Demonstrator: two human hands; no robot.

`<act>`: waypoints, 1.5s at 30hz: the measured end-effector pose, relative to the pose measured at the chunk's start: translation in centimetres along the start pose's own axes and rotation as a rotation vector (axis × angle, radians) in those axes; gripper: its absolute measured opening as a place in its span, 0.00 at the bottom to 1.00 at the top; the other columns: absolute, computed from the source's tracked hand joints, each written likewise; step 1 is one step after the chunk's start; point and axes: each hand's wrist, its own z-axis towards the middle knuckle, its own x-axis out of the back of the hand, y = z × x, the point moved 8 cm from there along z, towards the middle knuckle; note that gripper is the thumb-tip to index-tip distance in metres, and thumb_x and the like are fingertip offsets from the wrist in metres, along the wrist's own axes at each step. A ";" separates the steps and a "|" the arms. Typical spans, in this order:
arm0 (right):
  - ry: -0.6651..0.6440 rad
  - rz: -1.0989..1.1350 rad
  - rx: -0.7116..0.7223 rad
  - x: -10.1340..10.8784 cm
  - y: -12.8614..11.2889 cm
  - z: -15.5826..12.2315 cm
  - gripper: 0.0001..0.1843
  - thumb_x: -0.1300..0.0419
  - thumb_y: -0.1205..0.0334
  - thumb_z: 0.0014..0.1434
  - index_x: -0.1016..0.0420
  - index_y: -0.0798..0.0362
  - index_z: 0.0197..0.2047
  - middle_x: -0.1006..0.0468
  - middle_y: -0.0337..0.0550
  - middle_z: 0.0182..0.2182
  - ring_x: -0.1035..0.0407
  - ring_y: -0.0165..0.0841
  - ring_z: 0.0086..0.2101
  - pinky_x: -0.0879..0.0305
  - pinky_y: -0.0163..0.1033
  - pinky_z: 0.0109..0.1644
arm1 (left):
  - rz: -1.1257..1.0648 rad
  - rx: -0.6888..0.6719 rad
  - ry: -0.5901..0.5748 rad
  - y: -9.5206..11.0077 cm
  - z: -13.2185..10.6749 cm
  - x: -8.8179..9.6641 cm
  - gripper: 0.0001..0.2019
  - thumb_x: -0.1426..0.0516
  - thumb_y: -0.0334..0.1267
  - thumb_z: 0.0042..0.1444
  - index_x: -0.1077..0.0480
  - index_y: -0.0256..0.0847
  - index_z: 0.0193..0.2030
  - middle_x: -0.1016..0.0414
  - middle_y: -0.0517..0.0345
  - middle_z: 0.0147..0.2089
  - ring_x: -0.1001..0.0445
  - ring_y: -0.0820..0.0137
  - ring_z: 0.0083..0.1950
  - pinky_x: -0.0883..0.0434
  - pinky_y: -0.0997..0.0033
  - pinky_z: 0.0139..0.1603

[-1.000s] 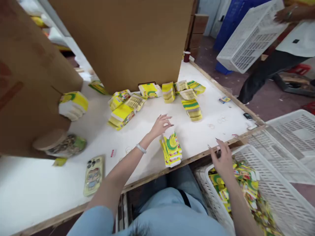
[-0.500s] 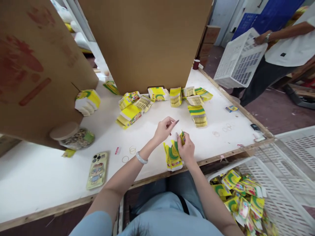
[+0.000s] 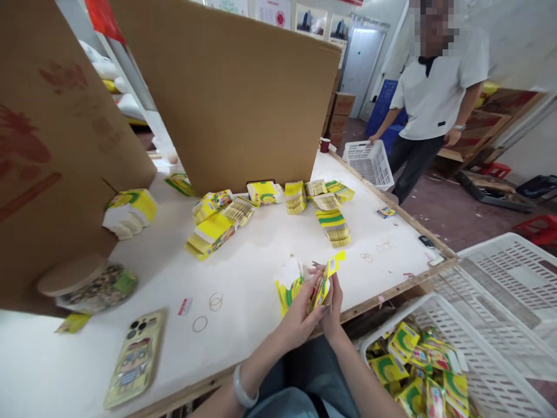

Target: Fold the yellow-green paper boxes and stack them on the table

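Observation:
My left hand [image 3: 299, 318], with a pale bangle on the wrist, is closed on one side of a yellow-and-green printed packet [image 3: 333, 266]. My right hand [image 3: 334, 307] grips the same packet from the other side, partly hidden behind it. Just left of the hands, more yellow-and-green packets [image 3: 284, 297] lie on the white table [image 3: 248, 342], partly covered by my left hand. Farther back, folded yellow cardboard packaging [image 3: 211, 229] and bundles of yellow cards [image 3: 333, 227] stand or lie in a loose row.
A phone [image 3: 136, 360], rubber bands [image 3: 200, 323] and a jar [image 3: 93, 284] are on the left. Tall cardboard [image 3: 235, 98] stands behind. At lower right is a white crate [image 3: 439, 302] of packets. A person [image 3: 435, 98] holds a white basket [image 3: 369, 162] beyond the table.
My hands have come together on the packet; my left hand moved down and right to it. The view has tilted up. The person beyond the table has lowered the basket.

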 end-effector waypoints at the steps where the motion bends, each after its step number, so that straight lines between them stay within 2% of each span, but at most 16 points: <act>1: 0.018 0.010 -0.023 0.1 0.1 -0.1 0.25 0.56 0.39 0.70 0.27 0.47 0.51 0.18 0.49 0.42 0.23 0.43 0.45 0.27 0.45 0.46 | 0.018 -0.009 -0.002 0.3 0.0 0.1 0.33 0.47 0.51 0.69 0.49 0.50 0.78 0.50 0.47 0.81 0.52 0.52 0.81 0.52 0.43 0.81; 5: 0.045 0.024 -0.070 0.0 0.2 -0.5 0.26 0.53 0.37 0.69 0.25 0.46 0.49 0.19 0.48 0.36 0.24 0.44 0.39 0.27 0.46 0.41 | 0.049 0.015 0.027 0.5 0.0 0.8 0.31 0.47 0.52 0.69 0.44 0.48 0.76 0.44 0.46 0.79 0.47 0.52 0.80 0.50 0.45 0.81; 9: 0.060 0.006 -0.061 0.1 -0.1 -0.6 0.26 0.54 0.36 0.69 0.26 0.47 0.44 0.24 0.45 0.28 0.28 0.41 0.33 0.31 0.43 0.34 | 0.025 0.105 0.106 -0.3 -0.4 1.3 0.30 0.47 0.55 0.69 0.38 0.44 0.72 0.34 0.42 0.73 0.37 0.51 0.74 0.42 0.46 0.77; 13: 0.044 -0.049 -0.042 0.7 -1.1 0.1 0.25 0.46 0.34 0.65 0.32 0.48 0.33 0.30 0.37 0.24 0.37 0.33 0.27 0.36 0.37 0.30 | -0.071 0.199 0.214 -0.5 -0.5 2.0 0.31 0.48 0.62 0.66 0.30 0.40 0.63 0.23 0.43 0.61 0.24 0.55 0.60 0.28 0.52 0.65; 18: -0.024 -0.017 -0.152 0.9 -0.8 0.5 0.29 0.38 0.36 0.61 0.43 0.48 0.24 0.41 0.30 0.19 0.47 0.27 0.22 0.46 0.33 0.24 | -0.279 0.311 0.257 -1.3 -0.5 2.2 0.33 0.44 0.67 0.61 0.28 0.38 0.57 0.19 0.46 0.51 0.20 0.59 0.50 0.22 0.61 0.50; 20: -0.004 -0.009 -0.151 1.0 -1.0 0.2 0.25 0.38 0.37 0.62 0.37 0.48 0.27 0.39 0.31 0.19 0.44 0.27 0.22 0.43 0.34 0.25 | -0.308 0.340 0.269 -1.7 -0.6 2.2 0.34 0.44 0.67 0.60 0.28 0.38 0.56 0.18 0.47 0.49 0.20 0.59 0.49 0.22 0.62 0.48; 22: -0.016 0.048 -0.145 0.6 -1.2 -0.3 0.21 0.37 0.39 0.62 0.30 0.49 0.41 0.31 0.33 0.21 0.35 0.31 0.23 0.36 0.36 0.28 | -0.309 0.341 0.278 -1.8 -0.7 2.3 0.34 0.44 0.68 0.60 0.28 0.37 0.57 0.18 0.46 0.49 0.19 0.59 0.49 0.22 0.61 0.49; 24: -0.047 0.139 -0.145 0.2 -1.3 -0.9 0.27 0.36 0.42 0.63 0.35 0.48 0.57 0.22 0.38 0.28 0.26 0.35 0.30 0.27 0.40 0.36 | -0.316 0.323 0.294 -1.6 -0.9 2.5 0.36 0.45 0.67 0.61 0.32 0.39 0.64 0.19 0.45 0.52 0.19 0.59 0.49 0.21 0.60 0.51; 25: -0.057 0.178 -0.150 0.0 -1.2 -1.1 0.29 0.36 0.43 0.63 0.38 0.47 0.60 0.19 0.41 0.32 0.23 0.37 0.34 0.25 0.42 0.40 | -0.325 0.311 0.304 -1.4 -1.1 2.6 0.37 0.44 0.65 0.62 0.37 0.42 0.69 0.20 0.45 0.55 0.18 0.60 0.50 0.21 0.60 0.52; 28: -0.057 0.208 -0.175 0.2 -0.6 -1.8 0.26 0.35 0.44 0.62 0.37 0.46 0.57 0.17 0.43 0.35 0.20 0.39 0.36 0.23 0.44 0.42 | -0.340 0.282 0.278 -0.5 -1.8 2.8 0.42 0.44 0.58 0.66 0.59 0.50 0.78 0.23 0.46 0.60 0.18 0.61 0.51 0.20 0.59 0.52; 30: -0.085 0.194 -0.194 0.4 -0.2 -1.9 0.24 0.35 0.44 0.61 0.33 0.46 0.55 0.17 0.43 0.34 0.21 0.40 0.35 0.23 0.45 0.42 | -0.328 0.288 0.212 0.0 -2.3 2.6 0.42 0.44 0.56 0.67 0.62 0.51 0.79 0.23 0.45 0.60 0.18 0.61 0.50 0.19 0.59 0.50; 32: -0.147 0.196 -0.222 0.4 0.2 -1.9 0.25 0.34 0.43 0.60 0.30 0.47 0.54 0.17 0.43 0.33 0.21 0.40 0.34 0.23 0.45 0.41 | -0.300 0.314 0.147 0.0 -2.7 2.6 0.39 0.46 0.56 0.68 0.59 0.50 0.79 0.22 0.45 0.58 0.19 0.61 0.48 0.19 0.60 0.49; 35: -0.206 0.198 -0.260 0.4 0.8 -1.3 0.25 0.33 0.40 0.58 0.26 0.48 0.51 0.18 0.42 0.30 0.23 0.38 0.31 0.25 0.42 0.35 | -0.218 0.317 0.113 -0.3 -2.4 3.2 0.34 0.48 0.58 0.68 0.51 0.49 0.76 0.24 0.46 0.59 0.21 0.61 0.51 0.21 0.62 0.50; 39: -0.137 0.155 -0.244 0.8 1.4 0.7 0.25 0.34 0.35 0.55 0.25 0.49 0.38 0.21 0.39 0.26 0.29 0.34 0.26 0.30 0.39 0.29 | -0.105 0.270 0.075 -0.7 -0.2 3.9 0.25 0.47 0.60 0.67 0.36 0.46 0.61 0.26 0.49 0.54 0.24 0.63 0.50 0.22 0.63 0.49; 42: -0.119 0.149 -0.232 0.8 1.2 2.0 0.26 0.35 0.33 0.55 0.27 0.49 0.33 0.24 0.37 0.24 0.33 0.31 0.24 0.32 0.37 0.28 | -0.064 0.286 0.088 -0.8 1.3 4.1 0.18 0.49 0.57 0.69 0.35 0.45 0.51 0.28 0.55 0.44 0.28 0.67 0.43 0.24 0.64 0.47; 45: -0.119 0.135 -0.209 1.4 0.4 1.7 0.24 0.35 0.36 0.57 0.28 0.50 0.29 0.26 0.36 0.22 0.35 0.30 0.23 0.34 0.36 0.28 | -0.051 0.313 0.099 -0.2 0.8 3.9 0.17 0.49 0.56 0.69 0.34 0.44 0.47 0.30 0.57 0.41 0.30 0.68 0.40 0.25 0.66 0.46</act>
